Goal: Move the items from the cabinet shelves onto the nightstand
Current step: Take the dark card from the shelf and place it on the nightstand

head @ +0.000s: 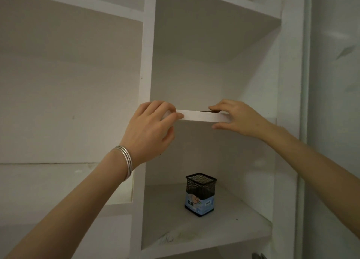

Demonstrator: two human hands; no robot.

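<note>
**Showing two hands at one shelf of a white cabinet**

At left of frame, the cabinet's wide compartment runs from top to lower left. Silver bangles circle the wrist of the left hand, which is raised to centre frame at the left end of a shelf. Its fingers curl over the top of the board and its thumb lies along the front edge; whether the fingers hold anything up there cannot be told.

Below centre, a black mesh pen holder with a blue label stands upright on the next shelf down.

Just right of centre, a dark flat item lies on the upper board, only its thin edge visible. The right hand rests its nearly straight fingers on this item, with the thumb stretched beneath the board.
</note>
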